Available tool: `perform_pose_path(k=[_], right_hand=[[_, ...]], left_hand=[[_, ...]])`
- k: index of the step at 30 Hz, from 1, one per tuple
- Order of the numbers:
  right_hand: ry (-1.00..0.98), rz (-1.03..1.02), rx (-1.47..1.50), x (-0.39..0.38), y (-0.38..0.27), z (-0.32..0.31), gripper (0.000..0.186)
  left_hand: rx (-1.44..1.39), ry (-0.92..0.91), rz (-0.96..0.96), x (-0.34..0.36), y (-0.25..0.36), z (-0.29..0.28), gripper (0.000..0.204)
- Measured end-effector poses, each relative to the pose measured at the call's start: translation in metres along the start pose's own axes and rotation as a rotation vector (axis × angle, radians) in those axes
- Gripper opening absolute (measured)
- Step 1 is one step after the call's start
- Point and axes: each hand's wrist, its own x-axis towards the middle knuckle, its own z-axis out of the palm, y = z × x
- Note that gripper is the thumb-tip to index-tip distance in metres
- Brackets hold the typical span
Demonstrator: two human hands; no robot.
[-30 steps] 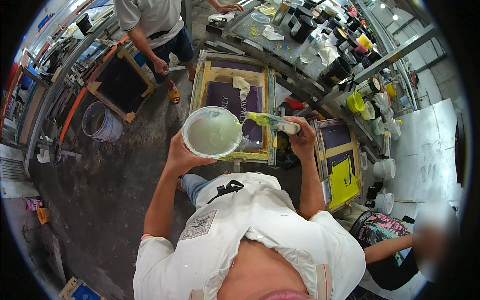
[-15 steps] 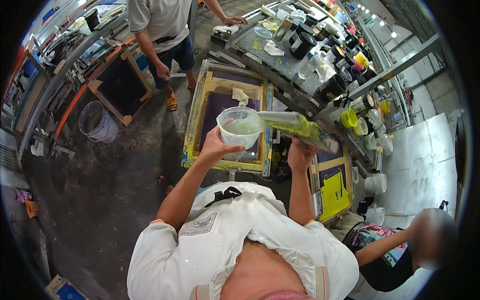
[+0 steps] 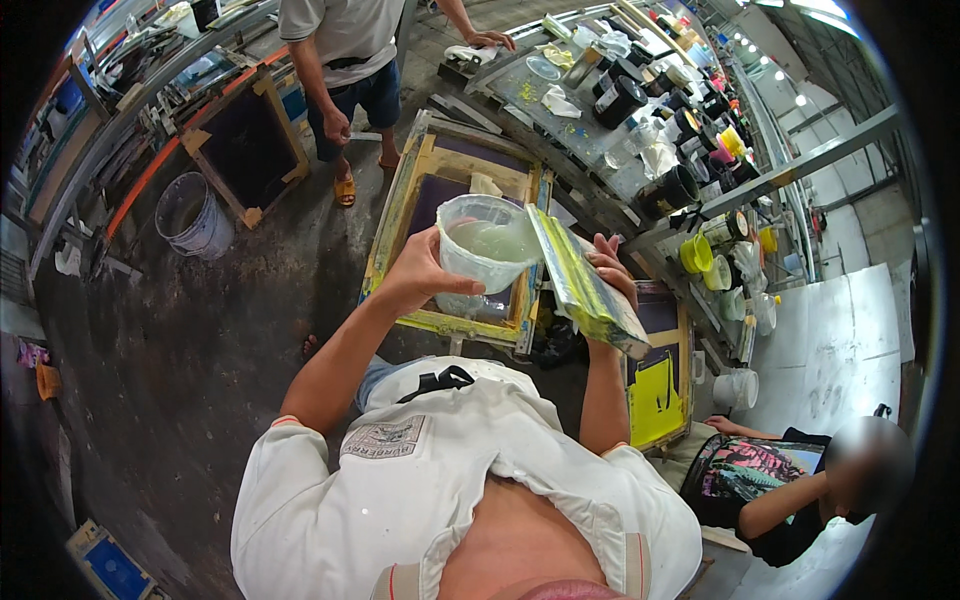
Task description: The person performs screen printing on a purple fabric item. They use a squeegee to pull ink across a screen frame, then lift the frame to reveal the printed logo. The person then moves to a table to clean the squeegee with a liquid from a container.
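Note:
My left hand (image 3: 422, 270) is closed round the side of a clear plastic tub (image 3: 485, 272) with pale, cloudy contents. In my right hand (image 3: 612, 270) is a squeegee (image 3: 588, 285), its broad face smeared yellow-green. The squeegee slants from beside the tub's right rim down to the right; whether they touch I cannot tell. My right fingers wrap over its far edge. Below the tub lies a taped printing screen (image 3: 440, 155) with a dark mesh, and a crumpled pale cloth (image 3: 486, 185) shows just behind the tub.
A grey table (image 3: 530, 97) with several ink pots stands at the far right. Another person (image 3: 350, 70) stands beyond the screen, a second (image 3: 765, 480) at right. A stained bucket (image 3: 192, 215) and a leaning screen (image 3: 248, 155) are at left; a yellow-marked screen (image 3: 655, 410) is at right.
The squeegee has turned from nearly edge-on to show its broad face, and it slants more steeply. My right fingers now show over its far edge. The view has shifted slightly.

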Motion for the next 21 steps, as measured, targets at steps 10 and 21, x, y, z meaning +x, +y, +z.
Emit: perform_pose_path(k=[10, 21], right_hand=[[-0.149, -0.086, -0.364, 0.013, 0.032, -0.032, 0.022], [-0.3, -0.015, -0.375, 0.051, 0.027, -0.058, 0.025]], left_hand=[[0.233, -0.063, 0.042, -0.032, 0.035, 0.005, 0.092], [0.338, 0.031, 0.095, -0.052, 0.035, -0.026, 0.098]])
